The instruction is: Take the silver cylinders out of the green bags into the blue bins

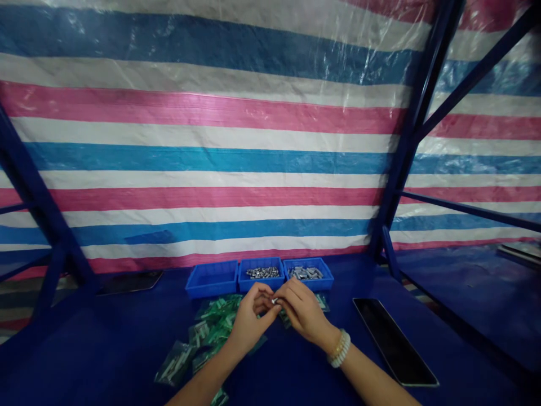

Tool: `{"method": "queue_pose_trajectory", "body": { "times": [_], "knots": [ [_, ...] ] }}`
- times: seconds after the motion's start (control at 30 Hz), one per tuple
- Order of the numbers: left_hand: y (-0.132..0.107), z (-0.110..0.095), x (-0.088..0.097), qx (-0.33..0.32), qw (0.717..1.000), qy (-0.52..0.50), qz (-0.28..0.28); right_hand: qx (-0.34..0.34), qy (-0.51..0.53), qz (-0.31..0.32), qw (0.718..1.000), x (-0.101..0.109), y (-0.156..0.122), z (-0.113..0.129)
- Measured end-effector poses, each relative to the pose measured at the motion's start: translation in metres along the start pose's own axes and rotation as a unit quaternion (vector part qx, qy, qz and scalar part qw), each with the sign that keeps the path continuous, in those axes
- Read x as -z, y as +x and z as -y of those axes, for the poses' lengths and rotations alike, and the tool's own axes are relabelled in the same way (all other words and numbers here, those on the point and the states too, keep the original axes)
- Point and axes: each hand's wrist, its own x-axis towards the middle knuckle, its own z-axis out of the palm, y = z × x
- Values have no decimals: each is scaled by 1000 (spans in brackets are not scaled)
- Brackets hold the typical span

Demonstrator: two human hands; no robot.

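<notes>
Both of my hands meet in front of the blue bins, fingertips almost touching. Between them is a small shiny metal piece point(274, 301), too small to name closely. My left hand point(252, 316) is curled, with its thumb and fingers pinched at the piece. From the other side, my right hand point(302, 310) pinches the same piece; a pale beaded bracelet point(341, 349) circles that wrist. Under and beside my left hand lies a pile of clear and green plastic bags point(220, 321) with small parts inside. A bag point(323, 303) is partly hidden behind my right hand.
Three blue bins stand in a row: a left bin point(211, 277) without parts, a middle bin point(260, 265) with small metal parts, a right bin point(308, 264) with grey pieces. A dark tablet point(393, 341) lies right, a dark flat device point(131, 282) left. Blue posts point(406, 146) frame the striped sheet.
</notes>
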Motion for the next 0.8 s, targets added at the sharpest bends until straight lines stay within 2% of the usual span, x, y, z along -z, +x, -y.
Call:
{"method": "queue_pose_trajectory", "body": {
  "times": [0.17,0.37,0.57,0.7,0.8],
  "knots": [
    [-1,3,-2,-20,998,51,-15,-63,12,-16,998,-4,0,-1],
    [0,2,-1,-70,988,122,-64,-127,111,-12,986,-17,-4,0],
    [2,-4,6,-140,963,215,-79,-121,156,3,980,-19,-4,3],
    [34,-8,19,-161,942,274,-110,-137,154,-43,978,-13,-2,-3],
    [70,-7,30,-124,931,329,-104,-158,141,-86,974,-9,-1,-12]
  ]
}}
